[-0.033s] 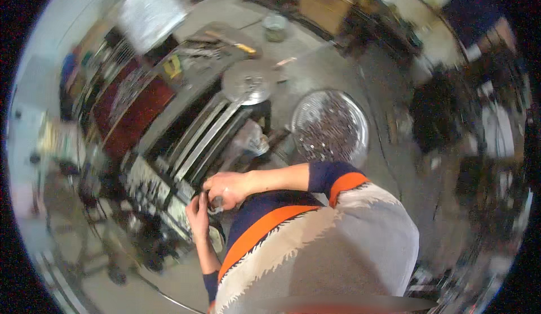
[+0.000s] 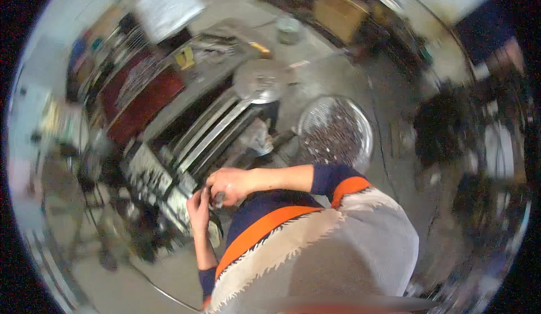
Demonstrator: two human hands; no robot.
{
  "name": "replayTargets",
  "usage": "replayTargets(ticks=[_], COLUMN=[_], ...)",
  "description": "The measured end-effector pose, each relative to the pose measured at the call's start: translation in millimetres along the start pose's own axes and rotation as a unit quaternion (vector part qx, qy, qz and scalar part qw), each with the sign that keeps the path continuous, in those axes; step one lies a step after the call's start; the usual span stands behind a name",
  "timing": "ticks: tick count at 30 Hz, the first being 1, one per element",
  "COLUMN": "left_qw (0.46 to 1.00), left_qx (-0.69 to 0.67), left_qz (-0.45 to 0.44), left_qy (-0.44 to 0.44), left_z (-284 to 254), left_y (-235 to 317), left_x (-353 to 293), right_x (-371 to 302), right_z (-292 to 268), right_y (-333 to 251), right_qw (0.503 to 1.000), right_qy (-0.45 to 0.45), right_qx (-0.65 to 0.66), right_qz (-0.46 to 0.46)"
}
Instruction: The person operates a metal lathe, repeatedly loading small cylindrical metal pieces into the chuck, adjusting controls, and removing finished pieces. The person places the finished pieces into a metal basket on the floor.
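Note:
My left hand and my right hand meet at the near end of a bench machine with long metal rails. The right hand curls inward from the right, its fingers bent. Opposite it, the left hand points up with its fingers drawn together. Both sets of fingertips close around something small and dark, partly hidden and blurred; its kind does not show. Beyond the rails, a round metal plate carries a few small pieces. A crumpled clear plastic bag lies beside the rails.
To the right of the machine, a wide round metal tray holds many small dark metal pieces. A glass jar and a cardboard box stand farther off. A red panel lies at left. Another person's hand shows at upper right.
The surroundings have shifted slightly to the right in the picture. My hands stay together in nearly the same place, with only a slight movement of the fingers.

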State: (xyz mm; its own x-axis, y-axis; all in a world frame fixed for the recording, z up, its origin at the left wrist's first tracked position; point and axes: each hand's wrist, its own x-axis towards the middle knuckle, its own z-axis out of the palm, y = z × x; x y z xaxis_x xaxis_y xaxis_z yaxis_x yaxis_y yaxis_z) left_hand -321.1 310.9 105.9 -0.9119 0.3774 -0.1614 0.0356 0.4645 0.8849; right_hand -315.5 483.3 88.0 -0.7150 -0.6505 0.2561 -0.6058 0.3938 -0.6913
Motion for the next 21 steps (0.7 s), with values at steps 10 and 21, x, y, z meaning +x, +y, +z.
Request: replayTargets(ticks=[10, 21], left_qw=[0.981, 0.825], left_qx=[-0.091, -0.041], left_qz=[-0.020, -0.181], left_qy=[0.169, 0.533], left_z=[-42, -153], left_y=[-39, -94], left_x=[-59, -234], right_x=[80, 262], right_z=[21, 42], right_y=[-29, -35], right_qw=[0.980, 0.922], right_qy=[-0.086, -0.137], right_qx=[0.040, -0.341], right_qz=[-0.177, -0.118])
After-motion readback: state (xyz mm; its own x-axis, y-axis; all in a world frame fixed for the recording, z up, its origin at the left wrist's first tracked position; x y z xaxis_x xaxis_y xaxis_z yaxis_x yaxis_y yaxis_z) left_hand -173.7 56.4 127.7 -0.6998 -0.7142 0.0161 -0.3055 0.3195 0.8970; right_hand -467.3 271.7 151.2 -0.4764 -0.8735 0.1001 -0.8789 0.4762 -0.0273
